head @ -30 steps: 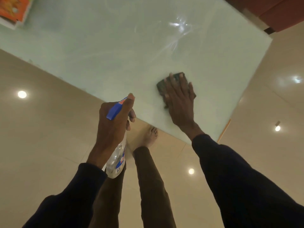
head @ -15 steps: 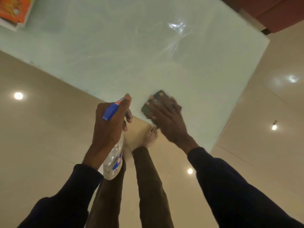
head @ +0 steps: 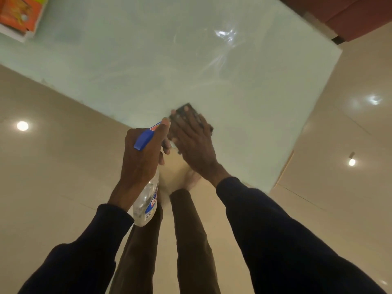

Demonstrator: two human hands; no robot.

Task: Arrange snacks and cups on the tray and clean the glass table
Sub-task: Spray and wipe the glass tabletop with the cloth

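Note:
The pale green glass table fills the upper part of the head view. My right hand lies flat with straight fingers on a dark cloth, pressing it on the glass near the table's front edge. My left hand grips a clear spray bottle with a blue trigger head, held just off the table's edge beside my right hand. An orange snack packet lies on a white tray at the table's far left corner.
Shiny beige floor tiles surround the table, with ceiling lights reflected in them. My legs and a bare foot stand below the front edge. A dark red seat stands past the table's far right corner.
My right hand has slid the cloth leftward along the front edge, from the table's right part to right beside my left hand. The spray bottle has stayed about where it was.

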